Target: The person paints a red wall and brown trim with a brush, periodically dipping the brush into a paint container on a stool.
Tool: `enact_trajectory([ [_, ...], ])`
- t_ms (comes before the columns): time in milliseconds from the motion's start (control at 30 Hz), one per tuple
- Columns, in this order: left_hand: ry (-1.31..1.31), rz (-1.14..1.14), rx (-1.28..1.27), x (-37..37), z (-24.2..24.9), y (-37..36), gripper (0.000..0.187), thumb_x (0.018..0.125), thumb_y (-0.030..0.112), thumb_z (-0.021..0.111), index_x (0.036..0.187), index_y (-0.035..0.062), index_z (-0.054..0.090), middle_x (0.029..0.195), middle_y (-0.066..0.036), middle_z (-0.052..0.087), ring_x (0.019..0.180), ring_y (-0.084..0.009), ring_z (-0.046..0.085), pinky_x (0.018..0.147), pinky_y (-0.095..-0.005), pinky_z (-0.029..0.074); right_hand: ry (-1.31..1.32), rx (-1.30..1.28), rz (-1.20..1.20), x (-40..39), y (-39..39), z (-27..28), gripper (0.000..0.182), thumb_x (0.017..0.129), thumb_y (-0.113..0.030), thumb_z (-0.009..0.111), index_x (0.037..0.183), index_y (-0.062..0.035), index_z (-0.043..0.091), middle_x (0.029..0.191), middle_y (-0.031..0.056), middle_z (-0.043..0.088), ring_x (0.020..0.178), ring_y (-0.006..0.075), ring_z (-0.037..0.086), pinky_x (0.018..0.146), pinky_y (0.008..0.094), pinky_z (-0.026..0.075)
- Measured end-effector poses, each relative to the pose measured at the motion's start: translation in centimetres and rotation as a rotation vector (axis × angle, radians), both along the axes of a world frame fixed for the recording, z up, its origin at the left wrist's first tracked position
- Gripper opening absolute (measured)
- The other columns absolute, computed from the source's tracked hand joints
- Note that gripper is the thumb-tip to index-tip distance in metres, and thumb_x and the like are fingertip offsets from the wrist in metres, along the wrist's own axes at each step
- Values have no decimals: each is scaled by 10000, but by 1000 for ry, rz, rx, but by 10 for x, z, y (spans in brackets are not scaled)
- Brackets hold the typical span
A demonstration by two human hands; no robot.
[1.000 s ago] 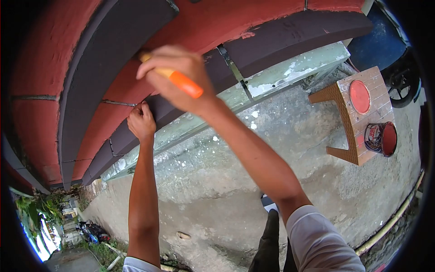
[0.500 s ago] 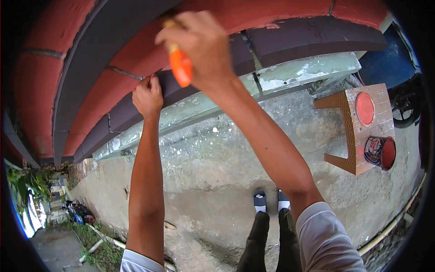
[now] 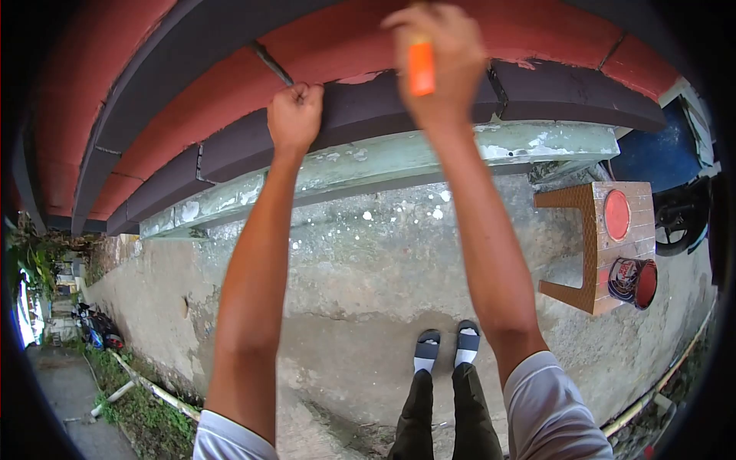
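My right hand (image 3: 448, 65) is raised against the red panel (image 3: 337, 46), wrapped around a paintbrush (image 3: 421, 69). Its orange handle end points down toward me; the bristles are hidden behind the fingers, and the hand is smeared by motion. To the left, my left hand (image 3: 295, 116) is closed at the upper edge of the dark purple board (image 3: 360, 111), just under a dark seam in the red panel. Its fingers appear hooked on that edge, though the fingertips are hidden. Below the board runs a pale green beam (image 3: 368, 165) with flaking paint.
On the right stands a brown stool (image 3: 625, 203) bearing a red-stained lid (image 3: 616, 215) and a paint can (image 3: 635, 282) with red inside. Paint spots mark the concrete floor (image 3: 368, 268). A wheel (image 3: 675, 222) shows behind the stool. A motorbike (image 3: 100, 326) is at far left.
My view has shifted, and my right hand has moved right along the red panel with the paintbrush, its handle now more upright. My left hand stays by the same seam.
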State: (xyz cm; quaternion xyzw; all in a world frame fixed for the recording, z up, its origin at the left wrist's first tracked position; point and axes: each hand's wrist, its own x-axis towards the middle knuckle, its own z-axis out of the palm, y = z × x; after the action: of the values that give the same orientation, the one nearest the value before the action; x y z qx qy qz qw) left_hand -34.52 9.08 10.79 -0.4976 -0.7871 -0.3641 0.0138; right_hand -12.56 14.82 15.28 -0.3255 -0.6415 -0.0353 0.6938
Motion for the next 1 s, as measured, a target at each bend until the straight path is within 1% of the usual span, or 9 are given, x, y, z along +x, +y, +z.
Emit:
enact_trajectory([
  [200,310,51,19,-27,-6,-16,393,886,422,669,719,66,685,702,-210,678,735,-438,694,727,-518,549,-7,32,596,-97,-36,-10,115,821,-87,721,897,-147,785,1007,110,704,931,320,655,822,440,550],
  [433,273,96,34,-30,-9,-18,405,870,408,659,666,59,673,649,-186,669,660,-424,684,656,-514,539,49,33,-129,-1,2,0,199,907,3,663,888,-119,820,970,136,730,1004,296,703,839,364,545],
  [533,272,95,58,-31,-14,-16,386,868,406,650,696,67,718,643,-186,674,646,-422,686,653,-513,544,148,72,-198,0,11,2,194,841,-64,677,834,-201,814,1012,115,679,978,297,684,811,424,545],
  [600,262,97,40,-31,-12,-17,363,873,401,642,753,81,764,656,-190,687,659,-427,695,670,-520,555,3,-26,-102,-50,-10,-6,177,797,-88,719,864,-234,792,1025,78,669,915,302,641,767,429,537],
  [633,271,95,35,-31,-14,-19,362,875,401,639,762,82,767,664,-193,691,666,-429,698,677,-523,558,-71,2,-113,-76,-19,-10,131,855,-140,702,860,-217,808,993,113,689,913,323,687,777,402,545],
  [733,298,88,-2,-33,-13,-17,364,886,403,621,797,88,778,698,-204,707,691,-434,710,703,-535,567,32,-64,368,-119,-42,-17,151,798,-34,727,851,-159,793,1052,130,735,979,313,697,858,397,552],
  [833,291,78,70,-31,-12,-17,366,885,404,618,795,85,775,701,-205,707,696,-432,713,705,-540,567,-28,21,494,-103,-37,-12,136,756,-70,752,850,-163,783,1029,97,717,971,310,665,816,420,553],
  [900,278,85,45,-31,-12,-18,373,880,399,620,763,73,760,687,-197,702,671,-428,704,677,-526,564,-37,24,237,-68,-7,-15,117,810,-88,717,857,-161,797,997,113,703,963,315,662,835,439,545],
  [1000,275,91,57,-32,-14,-16,374,872,390,620,733,67,747,672,-188,697,649,-424,696,658,-513,560,109,78,-65,-24,1,-7,192,869,59,680,867,-88,803,945,124,696,946,254,692,820,338,537],
])
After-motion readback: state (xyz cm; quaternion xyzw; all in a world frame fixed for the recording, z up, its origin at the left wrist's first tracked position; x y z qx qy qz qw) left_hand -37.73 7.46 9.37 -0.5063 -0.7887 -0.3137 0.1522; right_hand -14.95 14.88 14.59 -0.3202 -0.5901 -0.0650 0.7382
